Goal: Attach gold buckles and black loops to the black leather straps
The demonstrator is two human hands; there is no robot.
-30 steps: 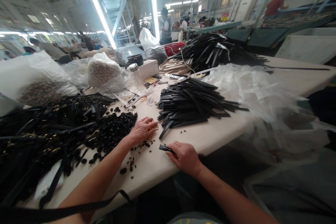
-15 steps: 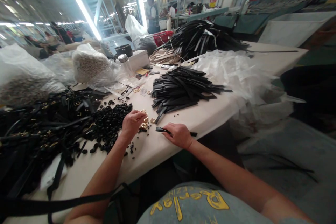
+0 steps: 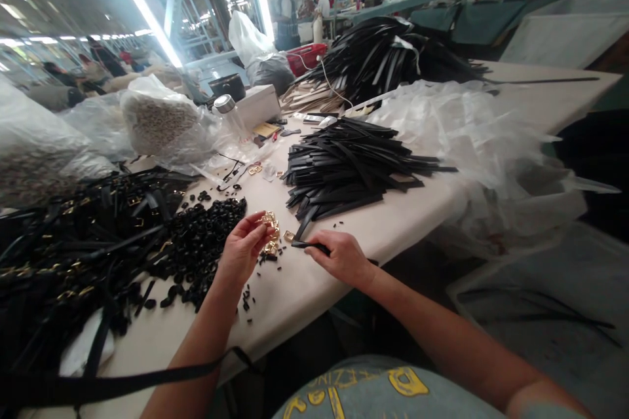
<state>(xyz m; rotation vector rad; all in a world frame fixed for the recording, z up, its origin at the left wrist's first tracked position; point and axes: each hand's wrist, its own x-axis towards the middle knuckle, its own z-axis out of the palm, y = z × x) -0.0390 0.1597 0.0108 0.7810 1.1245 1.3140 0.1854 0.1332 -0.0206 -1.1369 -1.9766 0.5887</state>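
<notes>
My left hand [image 3: 243,249] is raised a little off the table, its fingertips pinched on a gold metal buckle [image 3: 268,218]. More gold buckles [image 3: 273,243] lie in a small heap just under it. My right hand [image 3: 341,255] grips the end of a black strap [image 3: 305,244], whose tip points left toward the buckle. A pile of small black loops [image 3: 204,236] lies left of my left hand. A stack of black straps [image 3: 348,167] sits on the table beyond both hands.
Finished black straps with gold buckles [image 3: 73,236] cover the left of the table. Clear bags of hardware [image 3: 157,121] stand behind, with a white box [image 3: 258,105] and a bottle [image 3: 228,111]. Crumpled clear plastic [image 3: 472,137] hangs over the right edge. People work at far tables.
My left hand has lifted a gold buckle off the heap and turned palm-up. My right hand has brought the strap tip closer to it.
</notes>
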